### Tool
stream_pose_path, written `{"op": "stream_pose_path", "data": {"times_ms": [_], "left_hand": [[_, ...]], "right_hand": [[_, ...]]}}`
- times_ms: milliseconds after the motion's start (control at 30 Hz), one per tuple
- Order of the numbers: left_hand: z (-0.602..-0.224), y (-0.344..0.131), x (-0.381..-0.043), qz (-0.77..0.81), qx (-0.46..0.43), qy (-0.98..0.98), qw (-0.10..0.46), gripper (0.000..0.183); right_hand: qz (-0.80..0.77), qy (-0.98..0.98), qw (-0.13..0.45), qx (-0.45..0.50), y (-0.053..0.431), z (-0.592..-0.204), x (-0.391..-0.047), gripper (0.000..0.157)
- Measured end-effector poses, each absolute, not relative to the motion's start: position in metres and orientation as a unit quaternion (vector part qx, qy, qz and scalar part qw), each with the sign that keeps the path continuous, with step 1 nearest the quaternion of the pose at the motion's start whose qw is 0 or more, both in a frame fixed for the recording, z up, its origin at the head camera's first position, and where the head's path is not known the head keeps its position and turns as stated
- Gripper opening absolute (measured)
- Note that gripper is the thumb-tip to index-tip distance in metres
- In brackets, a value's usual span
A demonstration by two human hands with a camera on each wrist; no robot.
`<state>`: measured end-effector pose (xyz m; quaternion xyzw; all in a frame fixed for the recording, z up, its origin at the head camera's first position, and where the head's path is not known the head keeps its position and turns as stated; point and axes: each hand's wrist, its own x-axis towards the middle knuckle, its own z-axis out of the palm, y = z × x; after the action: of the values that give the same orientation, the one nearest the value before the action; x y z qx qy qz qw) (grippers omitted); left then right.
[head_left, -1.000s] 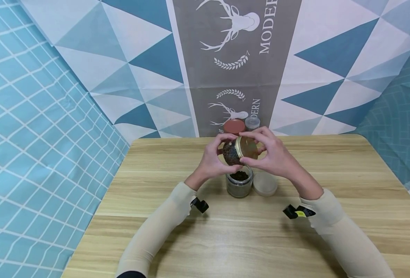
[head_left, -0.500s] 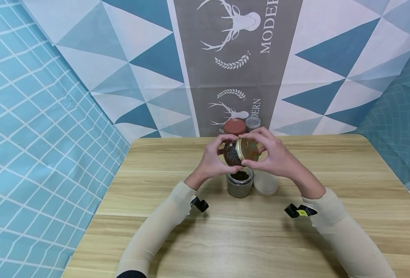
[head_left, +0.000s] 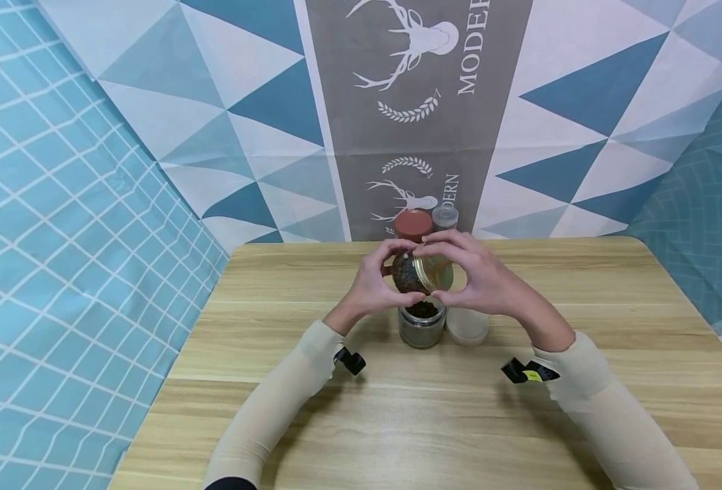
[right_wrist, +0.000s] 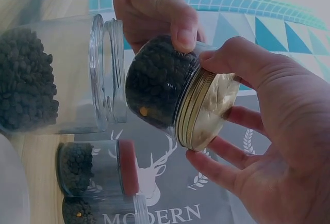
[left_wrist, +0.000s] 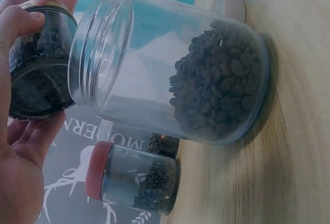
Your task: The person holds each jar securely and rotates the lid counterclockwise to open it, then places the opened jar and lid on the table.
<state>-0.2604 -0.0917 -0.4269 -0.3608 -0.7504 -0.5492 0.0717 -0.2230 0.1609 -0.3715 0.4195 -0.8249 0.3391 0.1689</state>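
Observation:
Above the table, my left hand (head_left: 373, 282) grips the glass body of a small jar (right_wrist: 160, 79) of dark, bean-like pieces, one of them yellowish. The jar lies tipped on its side, its gold screw lid (right_wrist: 206, 113) facing right and still on. My right hand (head_left: 486, 275) holds that lid by its rim, thumb on one side and fingers on the other. Just below stands a larger glass jar (left_wrist: 149, 74) without a lid, partly filled with similar dark pieces (left_wrist: 219, 82). Its open mouth is close under the small jar.
A whitish round lid (head_left: 467, 327) lies on the table (head_left: 397, 422) right of the open jar. Behind the hands stand a jar with a red lid (head_left: 412, 224) and a narrower one with a clear lid (head_left: 445, 216), near the patterned backdrop (head_left: 385, 122).
My right-hand fingers have shifted around the gold lid's rim, and the jar has turned slightly. My left hand keeps its hold in almost the same place.

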Motion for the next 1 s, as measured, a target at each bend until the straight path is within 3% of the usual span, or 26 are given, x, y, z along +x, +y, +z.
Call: {"op": "stream_pose_path", "data": {"times_ms": [133, 433, 800, 1000], "left_hand": [[-0.426, -0.092, -0.26, -0.552, -0.357, -0.75, 0.068, 0.082], [-0.425, -0.092, -0.257, -0.555, -0.346, -0.754, 0.071, 0.083], [-0.426, -0.093, -0.258, -0.56, -0.343, -0.75, 0.086, 0.085], [-0.426, -0.094, -0.257, -0.56, -0.338, -0.751, 0.091, 0.086]], "right_hand": [[0.341, -0.824, 0.168, 0.421, 0.161, -0.371, -0.223, 0.065], [0.353, -0.828, 0.151, 0.408, 0.163, -0.369, -0.221, 0.086], [0.425, -0.871, 0.109, 0.219, 0.162, -0.361, -0.216, 0.076], [0.438, -0.876, 0.078, 0.187, 0.16, -0.356, -0.214, 0.075]]}}
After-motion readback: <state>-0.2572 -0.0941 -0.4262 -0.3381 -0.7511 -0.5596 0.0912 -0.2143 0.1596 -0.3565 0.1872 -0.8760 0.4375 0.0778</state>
